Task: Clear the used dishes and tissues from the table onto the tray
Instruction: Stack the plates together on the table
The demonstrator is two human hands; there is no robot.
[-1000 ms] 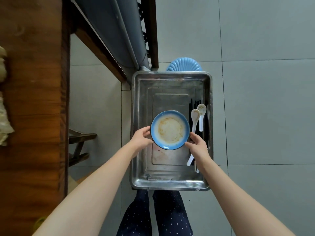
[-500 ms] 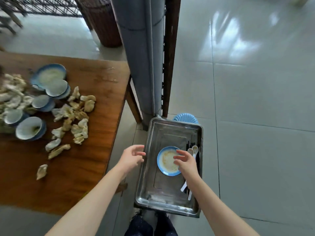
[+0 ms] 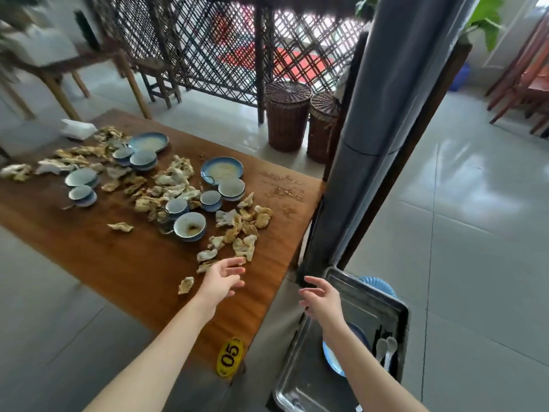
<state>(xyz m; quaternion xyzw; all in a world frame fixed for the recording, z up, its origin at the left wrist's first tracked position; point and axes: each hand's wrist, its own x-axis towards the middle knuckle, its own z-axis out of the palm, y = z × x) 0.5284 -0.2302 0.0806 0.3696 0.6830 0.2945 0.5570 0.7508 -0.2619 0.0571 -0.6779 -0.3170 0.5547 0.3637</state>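
Left hand (image 3: 224, 281) and right hand (image 3: 322, 298) both empty, fingers loosely spread. Left above brown wooden counter (image 3: 118, 263) near right edge, just short of crumpled stained tissues (image 3: 245, 248); white blue-rimmed bowls (image 3: 190, 226) beyond. Rectangular steel tray (image 3: 300, 382) off counter's near-right corner. Risk: hasty sweep scattering tissues over edge.

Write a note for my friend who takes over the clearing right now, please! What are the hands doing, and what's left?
Hands: the left hand is open and empty above the table, by the tissues. The right hand is open and empty at the tray edge.
Done: one blue plate and two white spoons lie in the tray.
Left: the other plates, the bowls and all tissues on the table.
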